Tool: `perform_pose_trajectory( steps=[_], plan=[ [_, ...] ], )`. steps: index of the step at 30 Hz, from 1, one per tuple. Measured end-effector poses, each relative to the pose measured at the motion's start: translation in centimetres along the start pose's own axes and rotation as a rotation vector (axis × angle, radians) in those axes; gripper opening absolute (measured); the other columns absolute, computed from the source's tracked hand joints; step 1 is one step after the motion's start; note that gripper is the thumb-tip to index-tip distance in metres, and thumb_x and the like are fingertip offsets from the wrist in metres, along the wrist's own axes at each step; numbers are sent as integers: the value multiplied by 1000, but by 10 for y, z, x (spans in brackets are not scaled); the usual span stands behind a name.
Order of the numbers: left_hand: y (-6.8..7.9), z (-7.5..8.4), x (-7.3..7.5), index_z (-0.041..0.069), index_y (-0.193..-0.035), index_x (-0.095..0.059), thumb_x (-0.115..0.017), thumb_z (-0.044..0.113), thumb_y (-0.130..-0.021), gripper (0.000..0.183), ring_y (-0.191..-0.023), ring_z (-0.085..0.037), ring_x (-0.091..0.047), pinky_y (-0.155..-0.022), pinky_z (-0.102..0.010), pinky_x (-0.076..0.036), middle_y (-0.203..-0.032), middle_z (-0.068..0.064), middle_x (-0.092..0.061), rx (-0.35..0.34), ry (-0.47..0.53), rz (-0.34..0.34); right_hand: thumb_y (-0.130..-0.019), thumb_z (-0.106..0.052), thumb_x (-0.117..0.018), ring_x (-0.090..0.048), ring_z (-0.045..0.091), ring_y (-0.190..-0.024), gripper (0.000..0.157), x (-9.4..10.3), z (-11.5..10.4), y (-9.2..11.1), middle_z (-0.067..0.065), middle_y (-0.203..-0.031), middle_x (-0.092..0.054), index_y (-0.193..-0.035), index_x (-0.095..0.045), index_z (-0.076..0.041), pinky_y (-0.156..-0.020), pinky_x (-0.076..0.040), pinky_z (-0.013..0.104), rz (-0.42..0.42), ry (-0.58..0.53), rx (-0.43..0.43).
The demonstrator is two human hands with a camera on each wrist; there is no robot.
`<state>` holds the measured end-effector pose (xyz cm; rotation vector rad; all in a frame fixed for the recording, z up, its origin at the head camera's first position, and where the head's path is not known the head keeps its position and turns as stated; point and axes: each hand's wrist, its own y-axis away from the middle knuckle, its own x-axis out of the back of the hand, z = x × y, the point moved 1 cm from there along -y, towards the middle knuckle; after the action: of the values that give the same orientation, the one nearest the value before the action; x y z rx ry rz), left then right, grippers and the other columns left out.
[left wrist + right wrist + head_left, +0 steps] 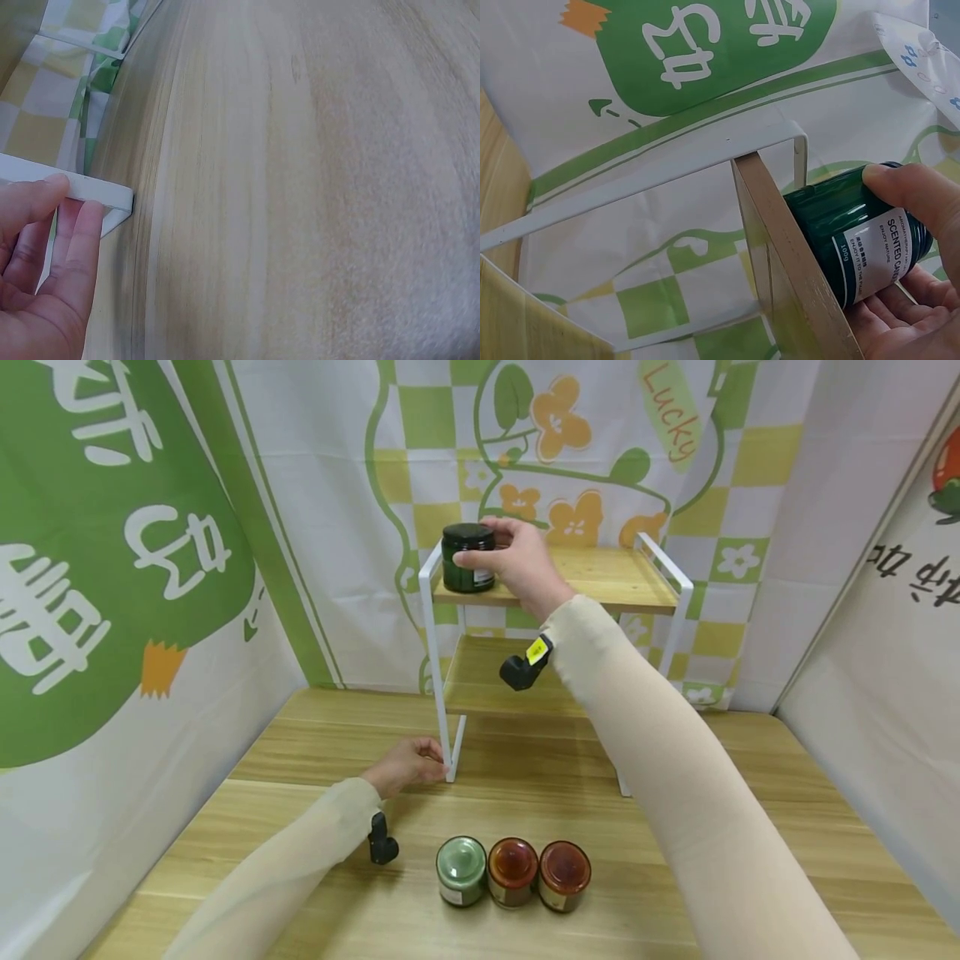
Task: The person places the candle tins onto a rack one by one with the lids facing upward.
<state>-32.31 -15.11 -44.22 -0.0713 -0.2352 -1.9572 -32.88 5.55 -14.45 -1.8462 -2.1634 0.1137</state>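
My right hand (521,564) grips a dark green scented candle jar (847,232) with a black lid, thumb on one side and fingers on the other. The jar stands upright at the left end of the top board of a small two-tier shelf (615,578). Down at the tabletop, my left hand (49,262) pinches the foot of the shelf's white left leg (97,192) between thumb and fingers. In front of the shelf, a light green jar (461,870), an amber-red jar (513,872) and a darker red jar (564,875) form a row.
The shelf's lower board (495,672) is partly hidden by my right arm. A wooden table (315,827) carries everything. Printed cloth walls stand behind and at both sides, including a green patterned cloth (112,577) on the left.
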Motion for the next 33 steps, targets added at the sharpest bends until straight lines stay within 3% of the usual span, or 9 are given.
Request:
perform_pose_trajectory(
  steps=[14, 20, 26, 33],
  plan=[
    [-2, -1, 0, -1, -95, -56, -67, -5, -86, 15, -83, -16, -65, -84, -35, -56, -92, -9, -62, 4, 10, -6, -82, -11, -77, -52, 17, -122, 72, 0, 0, 1, 8, -135, -51, -144, -40, -10, -104, -45, 28, -16, 33, -4],
    [-1, -2, 0, 0, -95, -56, -67, -5, -86, 15, -82, -16, -65, -82, -33, -56, -90, -6, -61, 6, 9, -1, -82, -18, -78, -48, 17, -126, 82, -1, 0, 5, 5, -143, -44, -149, -30, -13, -107, -42, 31, -47, 21, 15],
    [-1, -3, 0, 0, -95, -56, -67, -5, -85, 15, -81, -15, -64, -80, -30, -56, -91, -8, -62, 10, 19, -1, -83, -20, -76, -38, 16, -137, 80, 5, -5, 10, 4, -149, -39, -148, -30, -14, -112, -36, 29, -14, -13, 73],
    [1, -1, 0, -1, -95, -57, -65, -6, -86, 13, -81, -15, -64, -80, -32, -56, -90, -7, -63, -4, 17, -12, -83, -13, -76, -45, 16, -132, 72, 22, -14, 23, 6, -143, -47, -144, -38, -10, -109, -39, 27, 21, -85, 162]
  ],
)
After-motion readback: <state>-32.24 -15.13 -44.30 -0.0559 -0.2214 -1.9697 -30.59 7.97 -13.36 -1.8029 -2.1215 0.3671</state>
